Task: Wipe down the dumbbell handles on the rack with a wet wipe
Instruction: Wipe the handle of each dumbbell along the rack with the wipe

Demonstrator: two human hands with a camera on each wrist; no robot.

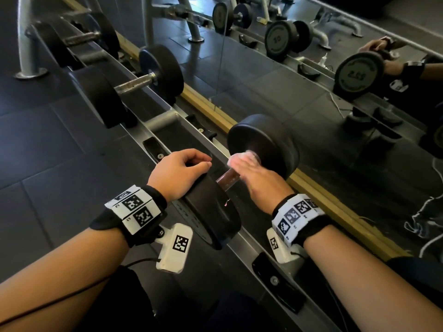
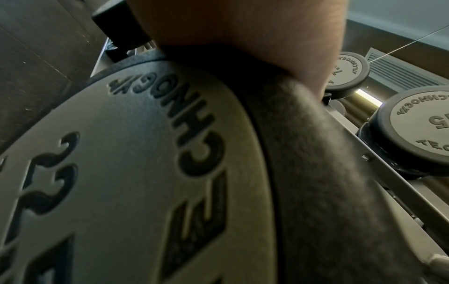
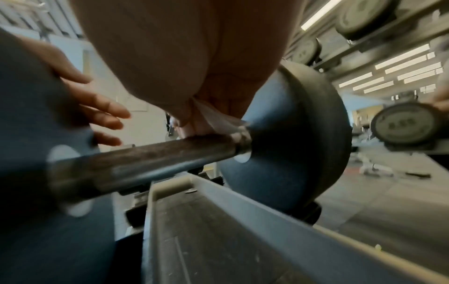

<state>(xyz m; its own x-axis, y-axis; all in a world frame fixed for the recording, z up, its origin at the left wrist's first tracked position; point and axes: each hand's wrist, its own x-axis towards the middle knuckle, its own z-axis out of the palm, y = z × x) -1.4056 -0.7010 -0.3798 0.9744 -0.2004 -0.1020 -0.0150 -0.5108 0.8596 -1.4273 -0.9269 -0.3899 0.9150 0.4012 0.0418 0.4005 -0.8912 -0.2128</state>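
Wrapping dark, worn handle (image 1: 227, 177) (far end): white wipe (image 1: 242, 157).

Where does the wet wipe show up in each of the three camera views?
Head: the wipe sits right of centre, under the right hand, at the far end of the handle.
Left wrist: not in it.
Right wrist: the wipe is at centre, between the hand and the handle's far end.
Shared landmark: the far weight head beside the wipe.
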